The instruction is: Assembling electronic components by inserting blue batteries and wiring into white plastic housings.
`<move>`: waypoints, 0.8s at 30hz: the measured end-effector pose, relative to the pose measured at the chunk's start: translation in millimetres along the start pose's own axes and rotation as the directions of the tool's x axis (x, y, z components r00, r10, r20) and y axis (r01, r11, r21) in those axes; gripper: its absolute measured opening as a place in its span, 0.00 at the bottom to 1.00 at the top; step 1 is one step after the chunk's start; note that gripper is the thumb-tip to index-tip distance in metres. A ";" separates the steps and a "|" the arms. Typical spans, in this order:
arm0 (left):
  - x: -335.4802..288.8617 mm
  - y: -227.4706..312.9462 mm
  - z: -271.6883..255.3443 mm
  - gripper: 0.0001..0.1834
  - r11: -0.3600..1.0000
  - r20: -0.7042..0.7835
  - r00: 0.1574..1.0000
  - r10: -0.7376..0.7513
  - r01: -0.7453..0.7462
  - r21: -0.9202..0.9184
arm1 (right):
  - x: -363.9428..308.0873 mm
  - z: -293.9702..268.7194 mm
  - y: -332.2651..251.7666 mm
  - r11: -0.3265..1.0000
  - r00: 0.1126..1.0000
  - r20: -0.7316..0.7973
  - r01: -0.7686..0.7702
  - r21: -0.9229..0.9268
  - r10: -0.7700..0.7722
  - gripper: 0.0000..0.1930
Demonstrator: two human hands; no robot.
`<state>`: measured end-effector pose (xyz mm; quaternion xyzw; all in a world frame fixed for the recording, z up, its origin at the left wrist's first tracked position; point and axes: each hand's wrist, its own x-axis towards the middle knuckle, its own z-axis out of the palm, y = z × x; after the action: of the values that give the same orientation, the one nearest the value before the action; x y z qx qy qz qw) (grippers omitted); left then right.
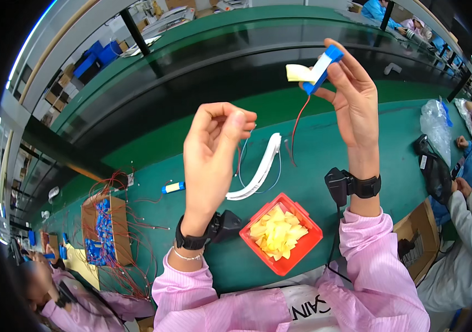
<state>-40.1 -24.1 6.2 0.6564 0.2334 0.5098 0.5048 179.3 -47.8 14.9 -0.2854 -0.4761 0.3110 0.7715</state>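
My right hand (356,105) is raised over the far side of the bench, pinching a blue battery pack (333,55) tilted between thumb and fingers. A white strip runs along the pack, and a pale yellow paper tab (298,73) sticks out from its left side. A thin red wire (299,119) hangs from its lower end. To the left, my left hand (213,133) is closed, thumb against curled fingers. Thin wires show just below its fingertips, but whether it grips one is unclear. A curved white strip bundle (261,174) lies between the hands.
A red tray (314,235) of yellow paper pieces (278,232) stands near me. Left are a lone battery pack (174,187) and a cardboard box (119,221) of wired blue packs. Plastic bags (435,124) and a black bag (432,171) lie right. Co-workers sit on both sides.
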 end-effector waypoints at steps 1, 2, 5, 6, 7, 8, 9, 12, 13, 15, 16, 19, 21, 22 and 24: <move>-2.2 1.7 3.2 0.16 0.999 0.017 1.000 0.001 -0.002 0.037 | -0.6 -1.5 -2.3 1.000 0.999 0.038 -0.009 -0.027 0.010 0.19; -2.1 -0.2 4.2 0.19 1.000 0.032 0.999 -0.004 0.004 0.021 | -0.2 -3.3 -4.2 0.996 0.990 0.130 -0.051 -0.071 0.060 0.19; 0.6 -7.6 6.7 0.20 0.994 0.113 0.991 -0.069 0.078 -0.072 | -6.3 3.6 -12.1 0.985 0.934 0.315 -0.142 -0.099 0.166 0.20; 0.5 -8.2 4.8 0.18 0.992 0.128 0.989 -0.079 0.091 -0.092 | -6.3 5.3 -7.2 0.986 0.924 0.356 -0.099 -0.133 0.140 0.19; 0.3 -8.9 2.7 0.16 0.988 0.144 0.986 -0.088 0.105 -0.111 | -6.0 8.4 -3.0 0.985 0.911 0.397 -0.053 -0.165 0.115 0.19; 0.0 -9.3 0.5 0.14 0.984 0.158 0.983 -0.097 0.119 -0.129 | -8.4 13.4 -3.5 0.981 0.912 0.383 -0.081 -0.177 0.145 0.18; 0.2 -9.6 -0.6 0.12 0.979 0.175 0.979 -0.103 0.131 -0.154 | -8.8 15.1 -1.1 0.984 0.916 0.378 -0.080 -0.159 0.135 0.18; -0.9 -3.4 -2.4 0.09 0.971 0.142 0.983 -0.113 0.140 -0.196 | -9.8 17.5 4.9 0.994 0.945 0.307 -0.107 -0.039 0.114 0.19; -1.3 -1.6 -4.8 0.09 0.971 0.149 0.981 -0.123 0.150 -0.187 | -9.5 17.9 4.3 0.990 0.962 0.246 -0.131 0.045 0.116 0.19; 0.0 5.6 -16.3 0.08 0.967 0.364 0.905 -0.219 0.251 -0.042 | -1.8 4.9 5.2 0.987 0.985 0.156 -0.090 0.133 0.069 0.19; -2.2 7.4 -19.4 0.08 0.956 0.455 0.847 -0.274 0.290 0.035 | 2.5 -5.6 2.6 0.994 0.990 0.123 -0.081 0.068 0.072 0.20; -18.7 13.5 -8.3 0.07 0.866 0.653 0.660 -0.372 -0.005 0.499 | 5.2 -16.9 -2.6 0.991 0.990 0.046 -0.131 -0.040 0.133 0.22; -29.7 0.3 -3.3 0.10 0.798 0.701 0.574 -0.424 -0.129 0.589 | 7.1 -19.3 -2.5 0.982 0.983 0.027 -0.178 -0.067 0.180 0.22; -29.6 -7.7 -7.0 0.11 0.784 0.717 0.553 -0.424 -0.173 0.597 | 7.6 -20.1 -3.2 0.979 0.981 0.023 -0.190 -0.071 0.192 0.22; -16.2 -13.5 -12.9 0.13 0.770 0.641 0.545 -0.540 0.013 0.638 | 7.0 -25.8 -3.7 0.973 0.976 0.001 -0.215 -0.087 0.216 0.22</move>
<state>-55.0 -26.8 -13.3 0.8811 0.2278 -0.0243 0.4137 206.0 -48.7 11.6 -0.3669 -0.4592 0.3733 0.7177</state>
